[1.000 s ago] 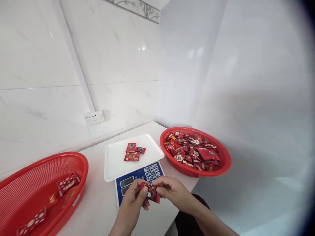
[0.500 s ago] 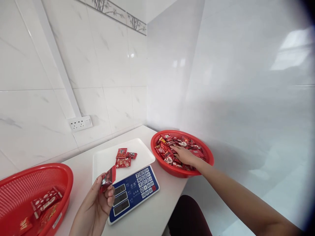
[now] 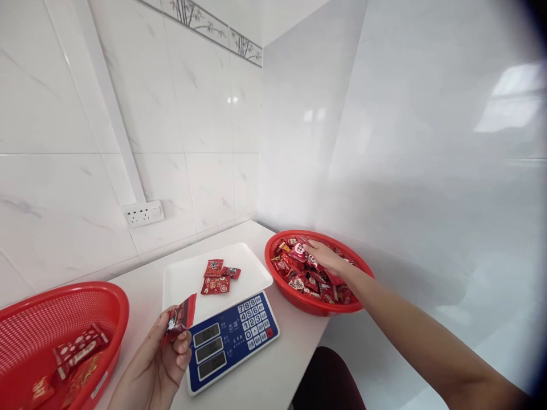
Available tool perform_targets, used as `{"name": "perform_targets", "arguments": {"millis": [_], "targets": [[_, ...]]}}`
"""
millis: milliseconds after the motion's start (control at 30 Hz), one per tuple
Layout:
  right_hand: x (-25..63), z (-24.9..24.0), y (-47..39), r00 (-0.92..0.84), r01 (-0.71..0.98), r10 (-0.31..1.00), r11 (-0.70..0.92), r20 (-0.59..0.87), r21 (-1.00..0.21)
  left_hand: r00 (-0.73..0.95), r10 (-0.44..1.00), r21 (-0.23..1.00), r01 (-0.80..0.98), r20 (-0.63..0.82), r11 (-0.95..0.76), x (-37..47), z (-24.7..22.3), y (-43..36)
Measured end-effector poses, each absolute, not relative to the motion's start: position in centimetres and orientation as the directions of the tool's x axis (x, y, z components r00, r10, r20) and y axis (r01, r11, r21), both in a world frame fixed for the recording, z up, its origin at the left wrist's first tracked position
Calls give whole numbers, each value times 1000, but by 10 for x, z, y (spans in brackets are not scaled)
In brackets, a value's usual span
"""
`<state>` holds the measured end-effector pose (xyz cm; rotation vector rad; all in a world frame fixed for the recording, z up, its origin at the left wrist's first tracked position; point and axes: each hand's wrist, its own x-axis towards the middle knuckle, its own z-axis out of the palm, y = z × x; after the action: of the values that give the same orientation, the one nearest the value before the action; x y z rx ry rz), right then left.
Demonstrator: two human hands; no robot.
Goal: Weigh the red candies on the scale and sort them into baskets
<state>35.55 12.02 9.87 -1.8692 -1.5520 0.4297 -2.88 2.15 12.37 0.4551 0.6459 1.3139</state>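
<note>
My left hand (image 3: 160, 356) pinches a dark red wrapped snack packet (image 3: 180, 319) in front of the scale's display. My right hand (image 3: 322, 255) reaches into the right red basket (image 3: 294, 297), its fingertips closed on a red packet with a white round mark (image 3: 298, 250). Many small red packets fill that basket. Between my hands stands a scale with a blue keypad panel (image 3: 233, 333) and a white tray (image 3: 183, 279). Several red packets (image 3: 216, 285) lie together on the tray.
Another red basket (image 3: 122, 310) with a few red packets (image 3: 81, 350) stands at the left edge. A white table (image 3: 299, 353) carries everything, against tiled walls. A power socket (image 3: 144, 213) is on the wall. My knee shows below the table's edge.
My right hand has lifted slightly from among the packets and now has one in its fingers. My left hand, still with its packet, has shifted a little left and down. The view has tilted slightly.
</note>
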Motion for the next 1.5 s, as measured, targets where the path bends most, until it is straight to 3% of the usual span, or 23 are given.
{"name": "perform_targets", "arguments": {"millis": [133, 300, 467, 867, 1100, 1200, 1333, 1500], "targets": [[327, 100, 121, 196, 645, 972, -30, 127, -764, 84, 977, 646, -738, -197, 194, -33, 127, 18], [271, 104, 130, 13, 575, 994, 81, 108, -814, 84, 978, 641, -744, -189, 188, -36, 130, 15], [230, 101, 141, -210, 741, 978, 158, -2, -653, 92, 983, 637, -751, -158, 172, -40, 127, 14], [208, 98, 135, -269, 877, 963, 233, -27, -421, 114, 985, 634, -755, -126, 169, -45, 125, 17], [194, 95, 142, -162, 910, 984, 177, 71, -376, 124, 989, 643, -752, -80, 146, -46, 127, 16], [194, 99, 127, -162, 831, 976, 213, 143, -514, 91, 994, 647, -755, -57, 106, -48, 128, 17], [196, 94, 86, -169, 449, 971, 228, 168, -864, 59, 996, 650, -755, -67, 88, -49, 127, 20], [194, 51, 40, -134, 10, 987, -92, -92, -996, 64, 996, 651, -754, -58, 87, -49, 125, 22]]}}
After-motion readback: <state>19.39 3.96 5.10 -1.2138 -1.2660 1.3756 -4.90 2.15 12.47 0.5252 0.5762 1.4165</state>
